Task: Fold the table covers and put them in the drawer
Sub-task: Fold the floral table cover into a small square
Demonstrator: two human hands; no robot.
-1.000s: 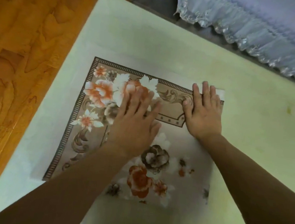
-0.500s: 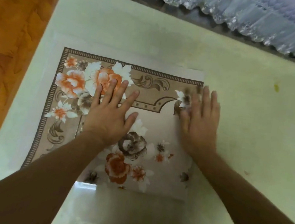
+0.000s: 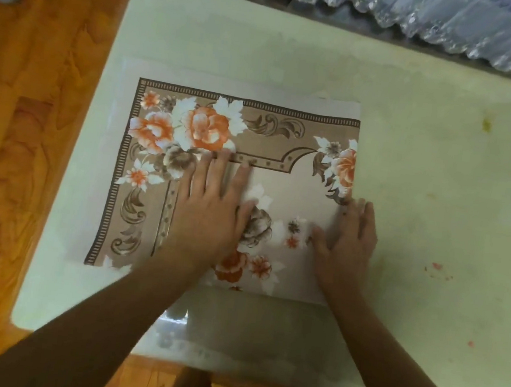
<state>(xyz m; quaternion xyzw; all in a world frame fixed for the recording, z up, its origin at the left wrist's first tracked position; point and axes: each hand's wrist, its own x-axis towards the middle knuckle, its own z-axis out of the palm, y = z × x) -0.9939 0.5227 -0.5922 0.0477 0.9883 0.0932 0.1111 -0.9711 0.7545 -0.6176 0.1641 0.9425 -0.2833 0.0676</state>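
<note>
I have the folded table cover (image 3: 253,148) lying flat on the pale table (image 3: 440,182), a little toward 9 o'clock from the middle. My left hand (image 3: 211,210) presses flat on its centre with straight fingers, and my right hand (image 3: 349,236) lies flat at the 3 o'clock edge, half on the cover and half on the table; both hold nothing. The cover looks smooth and a bit shiny, so I think it can slide when I lift one side, and then the edges will not meet. If I release the pressure too early, the fold may spring open. The near edge of a clear sheet (image 3: 257,330) at 6 o'clock could catch under it too. I see no drawer from here.
</note>
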